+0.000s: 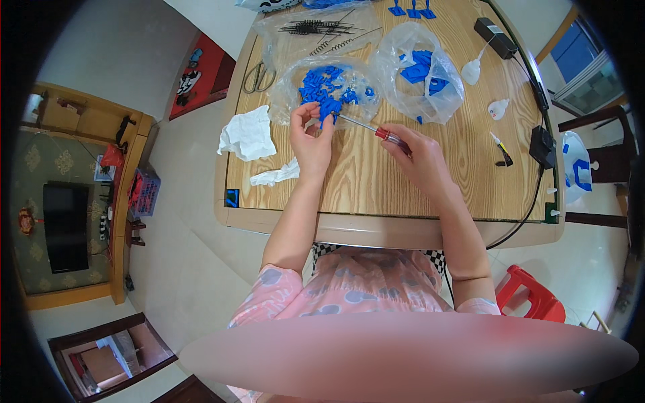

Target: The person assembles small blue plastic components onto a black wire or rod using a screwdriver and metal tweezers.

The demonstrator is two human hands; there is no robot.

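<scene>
My left hand (pixel 312 144) pinches a small blue plastic part (pixel 330 108) between thumb and fingers, just at the near edge of a plastic bag. In my right hand (pixel 418 156) is a screwdriver (pixel 384 133) with a red and clear handle. Its metal shaft points left, and the tip meets the blue part at my left fingertips; whether a screw sits there is too small to tell. Behind the part, many small blue pieces (pixel 321 82) lie on the opened clear bag (pixel 289 77). A second clear bag (pixel 443 111) to the right holds larger blue pieces (pixel 418 67).
Scissors (pixel 258 78) and crumpled white tissue (pixel 247 134) lie at left. Black springs and rods (pixel 316 28) rest on plastic at the back, near several blue parts (pixel 412 9). A glue tube (pixel 501 149), black adapter (pixel 496 38) and cable (pixel 531 208) line the right side. A red stool (pixel 534 295) stands behind right.
</scene>
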